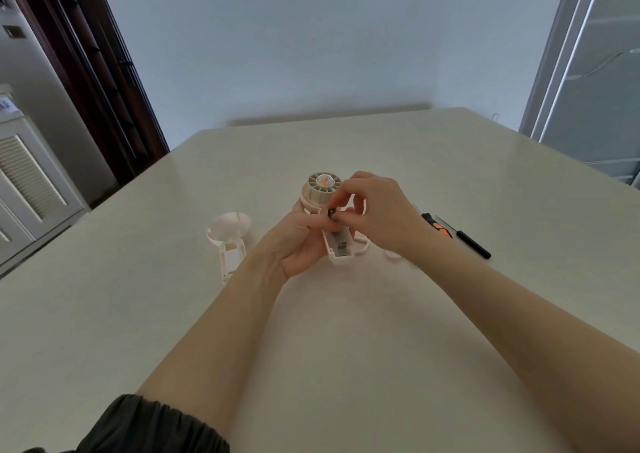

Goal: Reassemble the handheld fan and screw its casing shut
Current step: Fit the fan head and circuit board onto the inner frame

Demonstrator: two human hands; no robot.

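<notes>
- A loose casing half (pixel 227 241) was laid on the counter (pixel 346 331).
- The fan body (pixel 323 189) was gripped above the counter by the left hand (pixel 298 241).
- A small dark part (pixel 331 213) was pinched by the right hand (pixel 377 210).
- A screwdriver (pixel 457 236) was lain rightmost.

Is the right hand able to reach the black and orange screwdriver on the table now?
Probably yes, but not at once: the right hand pinches a small dark part over the fan body. The black and orange screwdriver lies uncovered just beside its wrist.
</notes>
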